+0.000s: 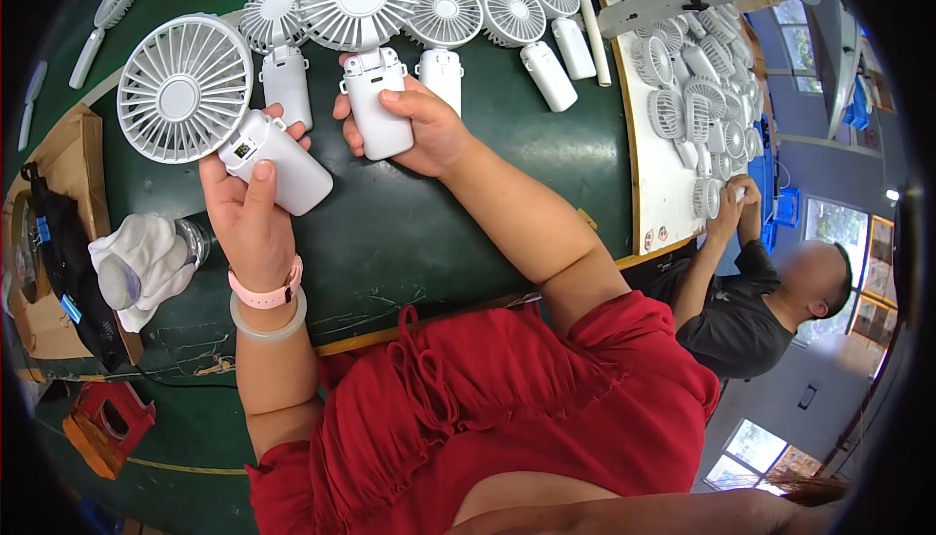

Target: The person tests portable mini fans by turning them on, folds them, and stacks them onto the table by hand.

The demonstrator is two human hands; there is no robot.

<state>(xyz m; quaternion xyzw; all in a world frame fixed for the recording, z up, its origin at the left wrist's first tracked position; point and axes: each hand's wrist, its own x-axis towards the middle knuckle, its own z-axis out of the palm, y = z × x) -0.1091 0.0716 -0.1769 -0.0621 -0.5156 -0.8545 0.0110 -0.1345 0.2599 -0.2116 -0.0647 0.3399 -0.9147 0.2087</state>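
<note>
My left hand (246, 215) is closed around the handle of a white handheld fan (292, 172). The fan's round grille tilts up to the left, and a small dark display shows near its neck. In my right hand (434, 131) is a second white handheld fan (378, 111), gripped by its handle with the thumb on the side; its large head points away from me. Just beyond my hands, more white fans lie on the green table: one fan (285, 82) between the two I hold, another fan (445, 14) partly hidden behind my right hand.
A white tabletop (648, 184) at the right bears many fans, where a co-worker (751, 301) in dark clothes handles one. At the left are a cardboard box (93, 165), a black pouch (73, 262) and a white cloth (146, 257). A white rod (590, 28) lies far right.
</note>
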